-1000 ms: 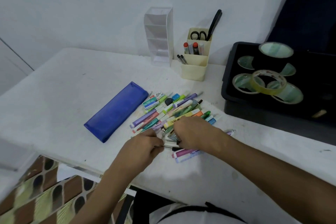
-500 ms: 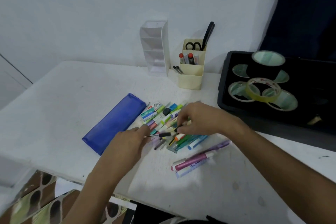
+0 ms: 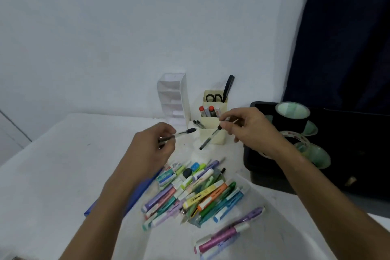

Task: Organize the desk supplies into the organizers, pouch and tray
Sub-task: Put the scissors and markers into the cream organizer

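My left hand point(image 3: 155, 143) grips a clear pen with a dark cap point(image 3: 184, 132), raised above the table and pointing right. My right hand point(image 3: 249, 127) holds a second clear pen point(image 3: 210, 139) by its top end, tip slanting down-left in front of the cream organizer point(image 3: 213, 136). That organizer holds scissors, red-capped markers and a couple of pens. A pile of markers and highlighters point(image 3: 196, 190) lies on the white table below my hands. The blue pouch point(image 3: 139, 192) lies left of the pile, mostly hidden by my left forearm.
An empty white tiered organizer point(image 3: 174, 99) stands left of the cream one against the wall. A black tray point(image 3: 266, 167) with several tape rolls point(image 3: 292, 111) sits at the right. Pink and purple pens point(image 3: 223, 236) lie apart near the front.
Both hands have lifted off the pile, each carrying a clear pen, and moved toward the cream organizer. The camera has tilted up, so the table sits lower in view.
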`<state>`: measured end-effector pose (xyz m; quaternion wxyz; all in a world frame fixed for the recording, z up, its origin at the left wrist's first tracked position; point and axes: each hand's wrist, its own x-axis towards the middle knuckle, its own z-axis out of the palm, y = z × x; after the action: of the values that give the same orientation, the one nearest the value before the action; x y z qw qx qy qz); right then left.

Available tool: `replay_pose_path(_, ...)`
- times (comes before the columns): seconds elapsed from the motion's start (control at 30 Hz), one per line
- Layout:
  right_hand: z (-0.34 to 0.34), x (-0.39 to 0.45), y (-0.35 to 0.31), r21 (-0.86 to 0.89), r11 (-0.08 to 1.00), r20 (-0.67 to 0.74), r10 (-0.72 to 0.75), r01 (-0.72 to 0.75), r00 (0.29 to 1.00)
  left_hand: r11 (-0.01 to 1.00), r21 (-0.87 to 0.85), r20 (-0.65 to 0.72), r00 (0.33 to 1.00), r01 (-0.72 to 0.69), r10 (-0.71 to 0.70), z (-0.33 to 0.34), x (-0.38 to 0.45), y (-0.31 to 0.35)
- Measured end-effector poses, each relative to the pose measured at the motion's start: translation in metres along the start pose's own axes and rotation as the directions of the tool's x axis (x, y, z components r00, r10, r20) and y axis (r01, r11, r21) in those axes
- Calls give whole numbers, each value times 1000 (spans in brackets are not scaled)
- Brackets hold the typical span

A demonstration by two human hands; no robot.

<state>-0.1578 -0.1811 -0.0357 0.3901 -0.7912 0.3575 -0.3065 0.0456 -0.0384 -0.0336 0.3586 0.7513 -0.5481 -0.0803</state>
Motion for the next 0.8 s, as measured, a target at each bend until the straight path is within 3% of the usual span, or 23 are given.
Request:
replay_pose_path(0.1,-6,-1,6,259,962,-105,116,-85,988,998,-67,-79,997,-7,2,4,15,12)
replay_pose_path(0.2,-11,-3,14,481,857,-146,285,-184,947,991,-132,-116,993,7,-22,12,22,21)
replay_pose_path(0.37,-19,0,19,735,616,-27,445,-284,895,992,-128,-144,989,-5,-14,24,33,22)
replay_pose_path(0.47,-19,-1,20,787,522,118,397,-329,910,988,-154,-125,992,8,-27,29,41,21)
replay_pose_path(0.57,-11,-1,17,745,536,221,363,-397,905,992,-130,-97,995,-2,-11,34,49,26)
replay_pose_path(0.7,-3,12,12,681,622,169,380,-387,909,996,-88,-66,998,-17,11,38,61,32)
replay_pose_path(0.8,-2,27,8,714,599,141,384,-362,913,999,-23,-47,999,-28,27,38,74,36)
